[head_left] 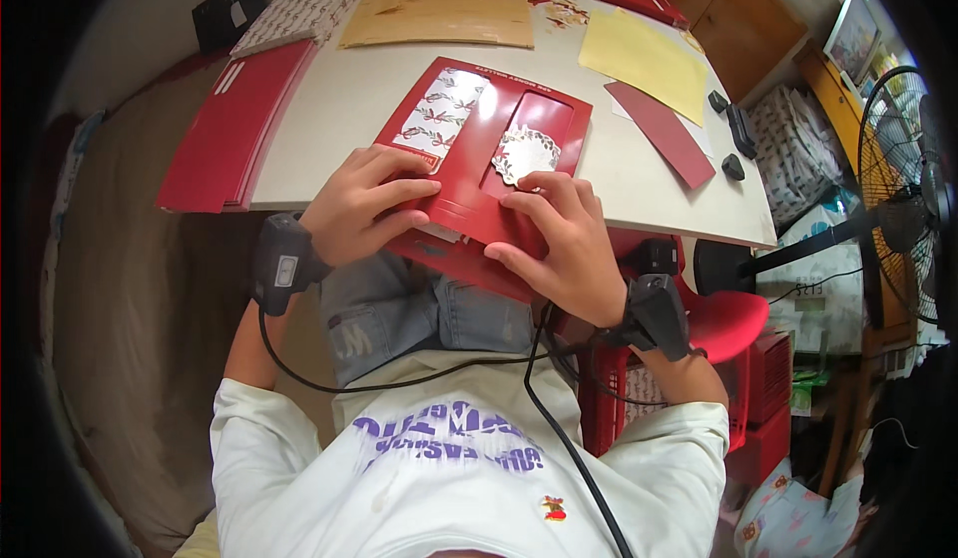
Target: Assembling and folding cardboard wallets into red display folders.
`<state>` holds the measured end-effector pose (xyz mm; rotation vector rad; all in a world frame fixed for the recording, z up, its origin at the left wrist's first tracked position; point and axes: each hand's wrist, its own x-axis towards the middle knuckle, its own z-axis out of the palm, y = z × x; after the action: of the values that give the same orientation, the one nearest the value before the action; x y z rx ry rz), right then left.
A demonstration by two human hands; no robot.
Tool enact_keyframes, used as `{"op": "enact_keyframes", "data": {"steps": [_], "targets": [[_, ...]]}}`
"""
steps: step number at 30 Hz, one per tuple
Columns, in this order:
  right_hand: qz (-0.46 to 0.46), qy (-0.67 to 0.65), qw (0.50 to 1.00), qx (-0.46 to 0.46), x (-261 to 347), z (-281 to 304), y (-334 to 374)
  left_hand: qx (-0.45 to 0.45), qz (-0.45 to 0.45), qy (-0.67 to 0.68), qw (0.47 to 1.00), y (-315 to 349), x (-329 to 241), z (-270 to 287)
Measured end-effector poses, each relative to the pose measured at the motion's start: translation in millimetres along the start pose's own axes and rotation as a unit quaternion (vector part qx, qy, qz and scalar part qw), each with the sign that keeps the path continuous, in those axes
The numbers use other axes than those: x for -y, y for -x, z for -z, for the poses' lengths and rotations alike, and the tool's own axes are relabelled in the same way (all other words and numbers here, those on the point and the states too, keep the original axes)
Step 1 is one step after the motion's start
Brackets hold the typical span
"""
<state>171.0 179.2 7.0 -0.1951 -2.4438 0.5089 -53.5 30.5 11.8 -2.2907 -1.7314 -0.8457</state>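
A flat red window box (461,164) lies at the table's near edge, turned slightly askew. Its left window shows a white printed piece with green and red sprigs (439,109). In the right window sits a white wreath-shaped card (525,154). A red flap at the box's near end hangs past the table edge. My left hand (364,204) grips the box's near left part, fingertips on top. My right hand (564,244) holds the near right part, its fingers bent over the top and its thumb lower down by the flap.
Stacked red boxes (235,124) and patterned sheets (299,14) lie at the left. A brown board (439,16) is at the back; a yellow sheet (644,59) and a red strip (661,134) lie right. A black fan (903,194) stands beyond the table. Cables cross my lap.
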Motion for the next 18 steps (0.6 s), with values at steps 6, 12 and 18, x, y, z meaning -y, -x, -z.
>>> {"op": "enact_keyframes", "data": {"steps": [6,12,18], "targets": [[0.046,0.03,0.996,0.064,-19.7,12.4,-4.8,0.02,0.032,0.027,0.999,-10.9,-9.2,-3.8],[0.097,0.035,0.993,0.061,-27.7,2.3,-17.1,0.041,0.068,-0.019,0.997,-18.2,-12.1,-16.4],[0.116,0.032,0.991,0.062,-33.4,-2.5,-23.4,0.021,0.071,0.001,0.997,-19.0,-8.1,-18.2]]}}
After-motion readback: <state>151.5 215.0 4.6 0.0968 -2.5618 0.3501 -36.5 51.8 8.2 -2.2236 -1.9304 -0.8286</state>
